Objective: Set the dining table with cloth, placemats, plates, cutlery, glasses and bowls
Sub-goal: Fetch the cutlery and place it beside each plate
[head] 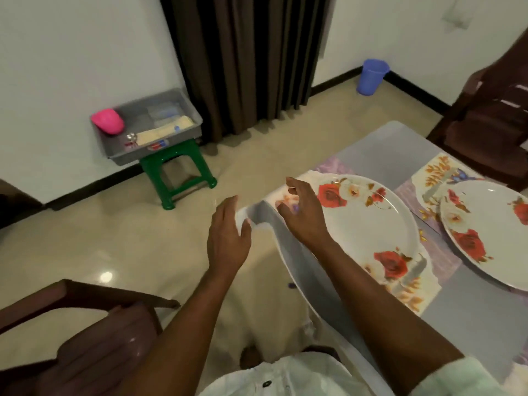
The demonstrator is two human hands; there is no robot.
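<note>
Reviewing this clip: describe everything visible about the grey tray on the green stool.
The grey tray is a shallow rectangular bin, plastic by its look, with raised walls. It sits on a green stool against the white wall, left of the dark curtain, overhanging the seat. Inside lie a pink bowl-like item tilted at its left end, pale folded cloth or mats, something small and shiny, and blurred clear items further back. A red label marks its front wall. Neither hand touches it.

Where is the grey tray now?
In the head view, the grey tray is at upper left, on the green stool by the white wall, left of the dark curtain. A pink bowl rests at its left end.
</note>
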